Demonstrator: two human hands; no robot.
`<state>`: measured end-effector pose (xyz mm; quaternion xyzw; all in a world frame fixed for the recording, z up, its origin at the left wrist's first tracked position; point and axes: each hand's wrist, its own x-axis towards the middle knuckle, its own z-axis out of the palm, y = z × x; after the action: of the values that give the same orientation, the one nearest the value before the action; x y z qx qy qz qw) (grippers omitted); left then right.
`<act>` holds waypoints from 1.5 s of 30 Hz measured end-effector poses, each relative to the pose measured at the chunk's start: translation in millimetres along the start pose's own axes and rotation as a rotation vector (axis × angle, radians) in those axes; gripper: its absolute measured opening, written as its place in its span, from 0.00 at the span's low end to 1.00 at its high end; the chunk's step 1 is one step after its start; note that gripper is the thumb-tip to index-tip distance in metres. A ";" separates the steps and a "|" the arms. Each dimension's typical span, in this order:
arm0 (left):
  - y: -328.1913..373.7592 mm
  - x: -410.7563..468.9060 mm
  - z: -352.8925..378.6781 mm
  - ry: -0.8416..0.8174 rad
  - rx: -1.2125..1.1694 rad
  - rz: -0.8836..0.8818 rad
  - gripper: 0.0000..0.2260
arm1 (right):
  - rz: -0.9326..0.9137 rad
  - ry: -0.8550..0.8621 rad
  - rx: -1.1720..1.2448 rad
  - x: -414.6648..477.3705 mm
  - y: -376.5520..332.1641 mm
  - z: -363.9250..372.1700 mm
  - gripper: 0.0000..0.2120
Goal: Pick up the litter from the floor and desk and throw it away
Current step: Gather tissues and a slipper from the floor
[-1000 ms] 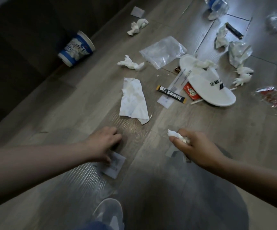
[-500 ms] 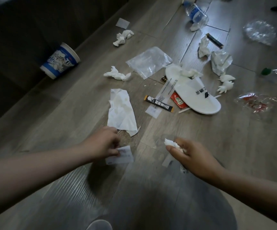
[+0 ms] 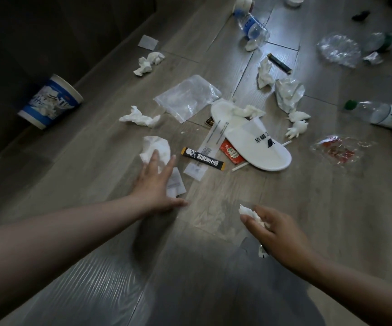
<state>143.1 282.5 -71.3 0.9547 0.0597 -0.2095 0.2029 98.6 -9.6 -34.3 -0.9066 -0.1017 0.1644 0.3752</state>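
**Litter strewn over a grey plank floor**

The grey plank floor (image 3: pixel 96 180) runs up to dark furniture on the left, and litter covers most of its middle.

The left hand (image 3: pixel 156 184) reaches forward with its fingers straight and spread, gripping nothing. Its fingertips lie over the near edge of a rumpled white tissue (image 3: pixel 157 145). A small printed slip (image 3: pixel 177 184) shows beneath the hand, between forefinger and thumb. Whether the palm presses on the slip cannot be told.

The right hand (image 3: pixel 276 230) is nearer the camera with its fingers curled, pinching a small white wad (image 3: pixel 246 212) just above the floor.

Just right of the tissue lies a black sachet (image 3: pixel 203 160). Beside that, a red packet (image 3: pixel 231 152) is tucked partly under a white slipper (image 3: pixel 261 147). A clear bag (image 3: pixel 188 97) lies flat by the slipper's far end.

Crumpled tissues are scattered about. One sits left of the bag (image 3: pixel 139 118), one farther back (image 3: pixel 149 62), and several lie near the slipper.

A blue-and-white cup (image 3: pixel 51 102) lies on its side against the furniture. A blue-labelled bottle (image 3: pixel 251 25) lies at the top of the view, and a green-capped bottle (image 3: pixel 383 114) lies at the right edge — both well apart from the hands.
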 end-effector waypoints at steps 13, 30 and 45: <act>91.3 47.5 -0.6 0.032 0.453 0.566 0.36 | 0.042 0.116 0.087 11.3 22.2 -20.1 0.19; 89.3 44.8 12.9 0.017 0.621 0.651 0.28 | 0.059 0.128 0.060 6.0 29.8 -26.7 0.19; 142.7 61.0 17.6 0.112 0.370 0.363 0.11 | 0.083 0.154 0.082 -8.0 35.0 -39.7 0.17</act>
<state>220.1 147.1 -60.1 0.9807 -0.1409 -0.1240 0.0555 108.2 -62.2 -31.2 -0.9037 -0.0282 0.1136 0.4118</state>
